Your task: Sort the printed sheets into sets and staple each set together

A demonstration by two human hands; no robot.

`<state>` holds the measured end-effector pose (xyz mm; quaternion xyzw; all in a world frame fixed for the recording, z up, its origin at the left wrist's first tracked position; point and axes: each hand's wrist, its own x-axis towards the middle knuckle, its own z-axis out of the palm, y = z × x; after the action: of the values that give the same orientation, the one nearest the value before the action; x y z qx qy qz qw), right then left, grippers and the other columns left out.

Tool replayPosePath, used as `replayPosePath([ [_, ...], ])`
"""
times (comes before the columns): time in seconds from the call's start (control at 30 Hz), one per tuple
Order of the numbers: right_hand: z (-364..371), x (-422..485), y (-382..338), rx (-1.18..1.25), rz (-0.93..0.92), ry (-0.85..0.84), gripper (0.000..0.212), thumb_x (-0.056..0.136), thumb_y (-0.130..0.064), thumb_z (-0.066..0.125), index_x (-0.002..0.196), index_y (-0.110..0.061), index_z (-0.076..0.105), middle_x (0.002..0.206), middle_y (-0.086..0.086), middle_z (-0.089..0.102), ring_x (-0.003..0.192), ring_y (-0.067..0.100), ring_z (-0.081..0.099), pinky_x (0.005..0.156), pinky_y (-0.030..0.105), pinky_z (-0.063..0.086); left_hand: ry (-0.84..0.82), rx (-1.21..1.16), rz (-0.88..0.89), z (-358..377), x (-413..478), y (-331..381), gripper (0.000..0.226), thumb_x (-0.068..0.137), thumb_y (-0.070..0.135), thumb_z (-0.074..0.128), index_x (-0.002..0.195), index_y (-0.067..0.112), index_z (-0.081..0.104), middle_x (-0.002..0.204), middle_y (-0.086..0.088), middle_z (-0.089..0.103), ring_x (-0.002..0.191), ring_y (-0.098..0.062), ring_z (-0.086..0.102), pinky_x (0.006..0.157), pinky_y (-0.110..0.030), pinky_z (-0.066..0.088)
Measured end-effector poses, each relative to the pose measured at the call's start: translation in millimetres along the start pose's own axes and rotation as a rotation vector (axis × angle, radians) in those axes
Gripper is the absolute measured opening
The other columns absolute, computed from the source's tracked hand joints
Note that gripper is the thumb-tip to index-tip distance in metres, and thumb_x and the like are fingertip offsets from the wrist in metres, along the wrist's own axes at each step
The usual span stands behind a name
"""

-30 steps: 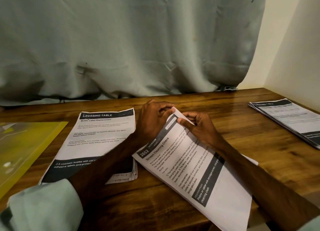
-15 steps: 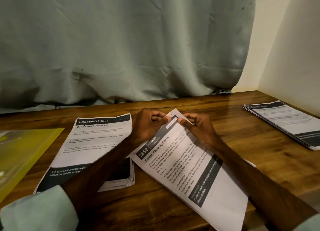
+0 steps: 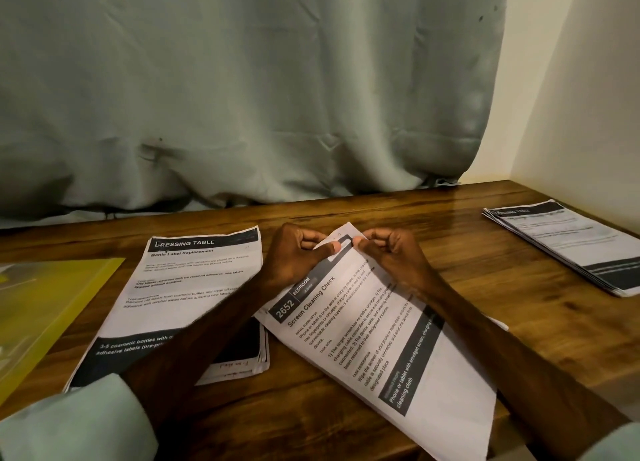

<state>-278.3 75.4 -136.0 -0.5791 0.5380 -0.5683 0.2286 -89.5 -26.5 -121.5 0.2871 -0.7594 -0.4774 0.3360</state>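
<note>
A printed set headed "Screen Cleaning Check" [image 3: 374, 336] lies slanted on the wooden table [image 3: 467, 259] in front of me. My left hand [image 3: 294, 256] and my right hand [image 3: 388, 256] both pinch its far top corner, thumbs almost meeting, fingers curled. The corner is lifted a little off the wood. To the left lies a stack headed "Dressing Table" [image 3: 194, 280], partly under my left forearm. A third stack of printed sheets [image 3: 568, 242] rests at the far right. No stapler is in view.
A yellow plastic folder [image 3: 45, 308] lies at the left edge of the table. A grey-green curtain [image 3: 242, 97] hangs along the back edge, and a pale wall [image 3: 571, 79] closes the right side.
Both hands have closed in on the sheet's top corner, so the thumbs now nearly touch. The view has tilted up slightly.
</note>
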Motion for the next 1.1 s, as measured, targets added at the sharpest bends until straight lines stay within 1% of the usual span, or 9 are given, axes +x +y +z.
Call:
replayPosePath([
  [0.1,-10,1,-5,0.034,-0.023,0.166,0.022,0.1,-0.021,0.063,0.101,-0.003,0.074,0.098,0.01,0.078,0.094,0.025,0.075,0.08,0.035,0.061,-0.042,-0.018,0.005,-3,-4,-4,0.02,0.091,0.026,0.077,0.107,0.013,0.08,0.091,-0.001,0.08,0.075,-0.025,0.078,0.074,-0.047,0.064],
  [0.23,-38,3,-1,-0.138,0.014,0.488,0.006,0.093,-0.017,0.073,0.096,-0.013,0.076,0.086,0.002,0.078,0.08,0.018,0.077,0.073,0.048,0.064,-0.052,0.004,0.092,-6,-11,-9,0.016,0.095,0.023,0.073,0.107,0.015,0.08,0.091,0.003,0.08,0.075,-0.022,0.078,0.069,-0.042,0.065],
  [0.4,-59,3,9,-0.582,0.054,0.585,0.022,0.082,-0.04,0.083,0.075,-0.02,0.075,0.067,-0.009,0.071,0.062,0.008,0.069,0.068,0.035,0.06,-0.069,0.102,0.146,-2,-18,-12,0.019,0.097,0.021,0.07,0.108,0.01,0.08,0.087,0.007,0.079,0.07,-0.012,0.076,0.06,-0.02,0.058],
  [0.53,-62,1,14,-0.688,0.023,0.456,0.038,0.092,-0.051,0.069,0.069,-0.02,0.071,0.063,-0.006,0.068,0.063,0.012,0.067,0.066,0.037,0.055,-0.084,0.094,0.139,0,-17,-15,0.018,0.097,0.022,0.069,0.106,0.011,0.08,0.085,0.01,0.079,0.07,-0.013,0.077,0.06,-0.021,0.059],
  [0.63,-59,2,20,-0.649,0.054,0.282,0.025,0.095,-0.046,0.067,0.101,-0.024,0.077,0.097,-0.008,0.076,0.09,0.008,0.07,0.081,0.037,0.059,-0.089,0.082,0.121,-1,-17,-17,0.019,0.098,0.023,0.069,0.108,0.01,0.079,0.088,0.005,0.08,0.07,-0.015,0.077,0.06,-0.023,0.059],
  [0.7,-54,3,25,-0.621,0.159,0.147,0.044,0.091,-0.05,0.071,0.124,-0.021,0.07,0.119,-0.005,0.073,0.106,0.01,0.067,0.092,0.038,0.057,-0.088,0.081,0.112,0,-17,-18,0.019,0.098,0.023,0.069,0.109,0.011,0.079,0.09,0.003,0.08,0.072,-0.016,0.077,0.062,-0.026,0.061],
  [0.77,-49,5,29,-0.713,0.235,0.046,0.056,0.088,-0.05,0.074,0.132,-0.016,0.065,0.126,0.0,0.07,0.11,0.016,0.066,0.093,0.036,0.055,-0.089,0.074,0.121,0,-16,-20,0.019,0.098,0.022,0.069,0.108,0.01,0.079,0.091,0.002,0.08,0.072,-0.016,0.077,0.063,-0.027,0.061],
  [0.93,-39,7,25,-0.888,0.087,-0.014,0.034,0.095,-0.045,0.067,0.114,-0.018,0.076,0.104,0.004,0.076,0.09,0.022,0.068,0.076,0.041,0.057,-0.108,0.076,0.143,-1,-16,-22,0.019,0.098,0.021,0.068,0.107,0.008,0.079,0.092,0.003,0.08,0.074,-0.017,0.078,0.064,-0.027,0.062],
  [1.1,-38,6,30,-0.7,0.159,0.034,0.023,0.097,-0.04,0.066,0.103,-0.019,0.075,0.093,0.003,0.076,0.082,0.018,0.069,0.073,0.039,0.055,-0.086,0.094,0.156,0,-15,-24,0.019,0.098,0.023,0.069,0.107,0.009,0.079,0.095,0.002,0.08,0.075,-0.016,0.077,0.065,-0.028,0.062],
])
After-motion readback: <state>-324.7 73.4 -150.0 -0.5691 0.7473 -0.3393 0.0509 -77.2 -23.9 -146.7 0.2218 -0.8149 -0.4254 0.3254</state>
